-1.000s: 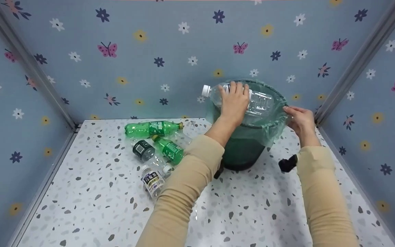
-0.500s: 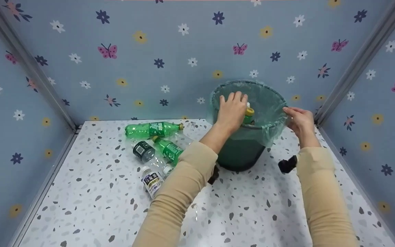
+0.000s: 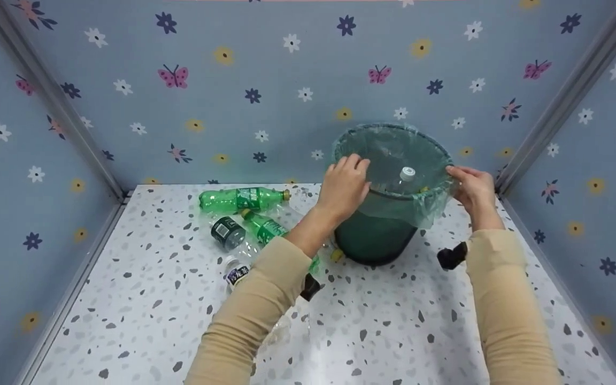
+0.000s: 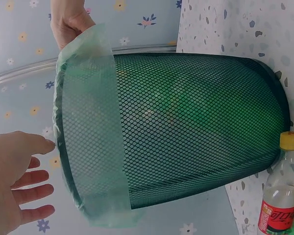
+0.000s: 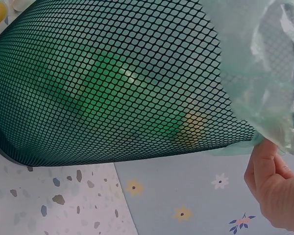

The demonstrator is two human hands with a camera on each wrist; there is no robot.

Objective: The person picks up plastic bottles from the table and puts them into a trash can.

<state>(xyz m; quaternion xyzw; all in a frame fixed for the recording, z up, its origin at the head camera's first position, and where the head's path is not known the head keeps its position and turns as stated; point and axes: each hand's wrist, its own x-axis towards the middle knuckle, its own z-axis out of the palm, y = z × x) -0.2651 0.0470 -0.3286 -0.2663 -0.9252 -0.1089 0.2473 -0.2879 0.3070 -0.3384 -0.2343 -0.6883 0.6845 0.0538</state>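
Observation:
A dark mesh wastebasket (image 3: 375,240), lined with a thin green plastic bag (image 3: 393,141), leans to the right on the floor. Inside it, a clear bottle's white cap (image 3: 407,174) shows below the rim, and green bottles show blurred through the mesh (image 5: 152,68). My right hand (image 3: 472,190) pinches the bag and rim at the right side. Beside the near left rim is my left hand (image 3: 343,182), holding nothing; the left wrist view shows its fingers (image 4: 36,195) loosely extended.
Left of the basket lie two green bottles (image 3: 244,199), a dark-labelled clear bottle (image 3: 228,232) and a purple-labelled bottle (image 3: 237,274), partly behind the left sleeve. A red-labelled cola bottle (image 4: 279,205) lies by the basket's base. Flowered walls (image 3: 286,80) stand behind and beside.
The large clear bottle my left hand held over the basket has gone inside. That hand has come out, back left past the rim. My right hand keeps its hold.

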